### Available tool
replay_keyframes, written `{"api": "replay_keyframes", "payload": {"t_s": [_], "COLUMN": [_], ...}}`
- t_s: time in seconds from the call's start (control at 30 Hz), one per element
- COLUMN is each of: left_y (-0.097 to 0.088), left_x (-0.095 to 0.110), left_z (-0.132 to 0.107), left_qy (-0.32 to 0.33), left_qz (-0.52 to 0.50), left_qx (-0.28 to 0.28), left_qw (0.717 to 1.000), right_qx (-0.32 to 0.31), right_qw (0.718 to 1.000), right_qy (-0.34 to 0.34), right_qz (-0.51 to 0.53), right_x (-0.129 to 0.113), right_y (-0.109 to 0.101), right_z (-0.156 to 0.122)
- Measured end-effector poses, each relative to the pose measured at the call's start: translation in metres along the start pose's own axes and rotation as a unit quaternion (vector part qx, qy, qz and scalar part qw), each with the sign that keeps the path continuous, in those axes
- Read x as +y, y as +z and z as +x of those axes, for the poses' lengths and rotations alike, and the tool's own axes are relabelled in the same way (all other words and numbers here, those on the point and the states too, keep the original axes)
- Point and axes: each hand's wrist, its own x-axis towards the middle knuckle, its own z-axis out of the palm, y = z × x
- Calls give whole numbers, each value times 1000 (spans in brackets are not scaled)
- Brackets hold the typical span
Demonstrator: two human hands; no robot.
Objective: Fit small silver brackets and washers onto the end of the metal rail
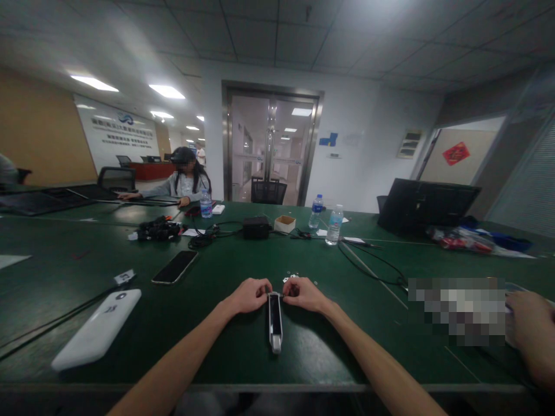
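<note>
A slim black and silver device [274, 320] lies lengthwise on the green table [208, 341], its far end between my hands. My left hand [249, 295] is curled with its fingertips pinched at the device's far end. My right hand [304, 293] is also curled, its fingers pinched right beside that same end; whatever they hold is too small to make out. A few tiny pale bits [291, 278] lie just beyond my right hand.
A white power bank [97, 330] and a dark phone [175, 267] lie to the left. Cables, a black box [255, 227], a small carton [285, 223] and water bottles [334, 225] lie farther back. A person [186, 180] sits at far left. Another person's hand [529, 325] rests at right.
</note>
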Motion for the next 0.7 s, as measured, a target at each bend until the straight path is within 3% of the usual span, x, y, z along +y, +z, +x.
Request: {"api": "replay_keyframes", "payload": {"t_s": [0.7], "left_y": [-3], "left_x": [3], "left_z": [-1], "left_qy": [-4], "left_qz": [-9], "left_qx": [-8], "left_qw": [1000], "right_qx": [-17], "right_qw": [999], "right_qy": [-7], "right_qz": [-38], "right_x": [-8], "right_y": [-3], "right_z": [-1]}}
